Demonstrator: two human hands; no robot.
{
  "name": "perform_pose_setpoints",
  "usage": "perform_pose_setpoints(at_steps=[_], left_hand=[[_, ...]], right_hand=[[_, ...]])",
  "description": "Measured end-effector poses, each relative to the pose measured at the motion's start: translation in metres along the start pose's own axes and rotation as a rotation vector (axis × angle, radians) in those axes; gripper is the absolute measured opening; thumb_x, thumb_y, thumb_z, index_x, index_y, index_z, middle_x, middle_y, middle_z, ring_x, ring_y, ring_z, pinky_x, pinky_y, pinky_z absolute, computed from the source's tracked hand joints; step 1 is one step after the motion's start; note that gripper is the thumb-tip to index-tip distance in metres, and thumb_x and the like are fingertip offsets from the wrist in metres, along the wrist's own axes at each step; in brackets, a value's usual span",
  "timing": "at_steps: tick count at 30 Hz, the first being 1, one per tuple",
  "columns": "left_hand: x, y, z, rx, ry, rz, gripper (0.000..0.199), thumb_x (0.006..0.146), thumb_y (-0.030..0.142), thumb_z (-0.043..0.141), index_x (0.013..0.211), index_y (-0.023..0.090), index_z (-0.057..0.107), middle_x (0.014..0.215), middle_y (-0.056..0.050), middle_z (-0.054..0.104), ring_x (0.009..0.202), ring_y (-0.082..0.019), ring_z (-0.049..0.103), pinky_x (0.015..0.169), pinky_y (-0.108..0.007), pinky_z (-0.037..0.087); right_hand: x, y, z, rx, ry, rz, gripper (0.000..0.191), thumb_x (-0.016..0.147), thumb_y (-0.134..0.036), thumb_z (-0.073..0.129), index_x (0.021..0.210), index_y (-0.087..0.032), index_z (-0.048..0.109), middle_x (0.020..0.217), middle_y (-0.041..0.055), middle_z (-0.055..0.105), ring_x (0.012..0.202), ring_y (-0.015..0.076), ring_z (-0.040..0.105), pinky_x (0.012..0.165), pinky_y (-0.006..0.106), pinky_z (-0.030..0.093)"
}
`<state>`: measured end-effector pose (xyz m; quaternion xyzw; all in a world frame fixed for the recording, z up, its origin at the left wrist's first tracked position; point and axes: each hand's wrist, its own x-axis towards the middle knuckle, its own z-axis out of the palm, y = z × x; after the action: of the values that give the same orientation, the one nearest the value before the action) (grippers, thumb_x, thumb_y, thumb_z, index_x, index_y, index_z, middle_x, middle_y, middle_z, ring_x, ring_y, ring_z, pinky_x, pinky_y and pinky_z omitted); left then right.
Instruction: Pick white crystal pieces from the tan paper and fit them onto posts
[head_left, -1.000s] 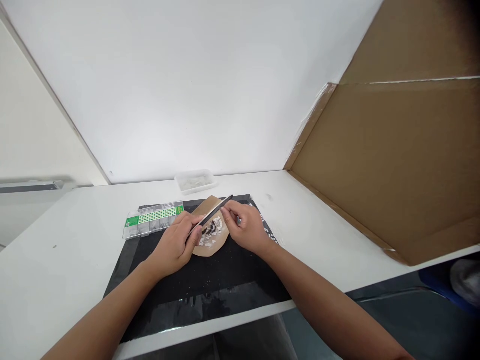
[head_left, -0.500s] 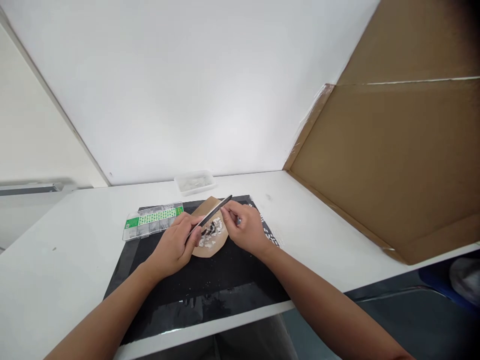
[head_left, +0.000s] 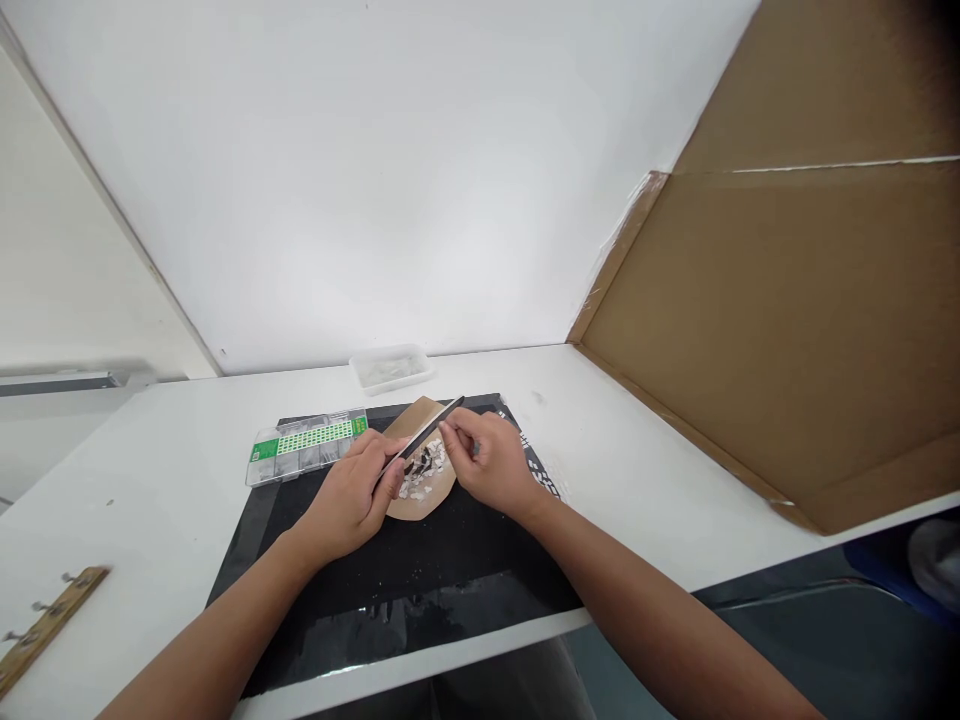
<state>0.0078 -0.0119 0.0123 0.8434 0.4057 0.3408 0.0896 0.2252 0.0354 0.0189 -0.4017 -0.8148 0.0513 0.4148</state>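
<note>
My left hand point(head_left: 364, 490) is closed on a long, thin dark strip point(head_left: 429, 425) with a pale edge, thumb and fingers gripping its lower end. The strip slants up to the right over a piece of brown paper point(head_left: 409, 508). My right hand point(head_left: 487, 455) is pinched at the strip's side, close to its upper end; whatever lies between those fingertips is too small to make out. Small white scraps point(head_left: 424, 480) and some dark bits lie on the paper under the strip. A black mat point(head_left: 405, 575) spreads beneath the paper and both hands.
A clear compartment case point(head_left: 307, 445) with a green label sits at the mat's left. Behind it stands a translucent tray point(head_left: 390, 370). White pieces point(head_left: 540, 470) line the mat's right edge. A wooden bar with metal screws point(head_left: 52, 625) lies at left; cardboard point(head_left: 750, 350) stands at right.
The view has shifted slightly, and the wooden bar with screws now shows at the lower left. Both hands keep nearly the same hold and place at the strip.
</note>
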Motion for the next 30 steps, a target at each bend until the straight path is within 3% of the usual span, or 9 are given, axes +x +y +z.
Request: perform_pose_setpoints(at_steps=[3, 8, 13, 17, 23, 30], left_hand=[[0.0006, -0.0001, 0.0004, 0.006, -0.008, -0.013, 0.032, 0.105, 0.023, 0.037, 0.133, 0.018, 0.050, 0.085, -0.003, 0.059, 0.091, -0.022, 0.053, 0.085, -0.038, 0.045], [-0.0004, -0.0011, 0.0010, 0.018, 0.019, 0.003, 0.030, 0.104, 0.023, 0.039, 0.132, 0.019, 0.051, 0.087, -0.004, 0.060, 0.095, -0.023, 0.054, 0.085, -0.039, 0.046], [-0.0014, -0.0020, -0.0010, 0.024, 0.010, 0.023, 0.032, 0.104, 0.021, 0.039, 0.134, 0.019, 0.049, 0.093, -0.006, 0.063, 0.095, -0.023, 0.054, 0.083, -0.038, 0.047], [-0.0013, -0.0022, -0.0024, 0.056, 0.008, 0.028, 0.031, 0.104, 0.021, 0.041, 0.133, 0.018, 0.049, 0.096, -0.007, 0.064, 0.097, -0.023, 0.053, 0.084, -0.038, 0.047], [-0.0018, -0.0030, -0.0011, 0.075, 0.001, 0.042, 0.031, 0.103, 0.020, 0.042, 0.133, 0.018, 0.048, 0.098, -0.008, 0.064, 0.096, -0.023, 0.053, 0.082, -0.038, 0.047], [-0.0009, -0.0043, -0.0011, 0.065, -0.017, 0.016, 0.033, 0.103, 0.020, 0.042, 0.135, 0.019, 0.048, 0.100, -0.008, 0.064, 0.098, -0.024, 0.056, 0.084, -0.039, 0.048]], right_hand=[[-0.0009, -0.0027, 0.0007, 0.036, -0.034, -0.036, 0.036, 0.099, -0.029, 0.049, 0.067, -0.021, 0.036, 0.055, -0.0051, 0.041, 0.052, 0.0108, 0.039, 0.061, 0.027, 0.029], [0.0013, -0.0002, -0.0038, 0.058, -0.037, 0.054, 0.034, 0.101, -0.030, 0.047, 0.069, -0.021, 0.039, 0.056, -0.0050, 0.040, 0.051, 0.0112, 0.039, 0.057, 0.027, 0.027], [0.0018, -0.0016, -0.0052, 0.063, -0.066, -0.049, 0.034, 0.100, -0.029, 0.047, 0.068, -0.021, 0.039, 0.057, -0.0047, 0.044, 0.053, 0.0109, 0.040, 0.064, 0.027, 0.030], [0.0023, -0.0007, -0.0066, 0.013, -0.002, -0.013, 0.034, 0.100, -0.029, 0.048, 0.068, -0.021, 0.040, 0.055, -0.0048, 0.042, 0.052, 0.0114, 0.039, 0.064, 0.028, 0.030], [-0.0001, -0.0037, -0.0050, 0.044, -0.081, -0.061, 0.034, 0.099, -0.027, 0.048, 0.067, -0.021, 0.038, 0.054, -0.0056, 0.043, 0.051, 0.0106, 0.037, 0.066, 0.029, 0.031], [0.0011, 0.0002, -0.0046, 0.030, -0.030, 0.044, 0.034, 0.101, -0.029, 0.047, 0.068, -0.021, 0.042, 0.055, -0.0042, 0.046, 0.053, 0.0117, 0.041, 0.063, 0.028, 0.030]])
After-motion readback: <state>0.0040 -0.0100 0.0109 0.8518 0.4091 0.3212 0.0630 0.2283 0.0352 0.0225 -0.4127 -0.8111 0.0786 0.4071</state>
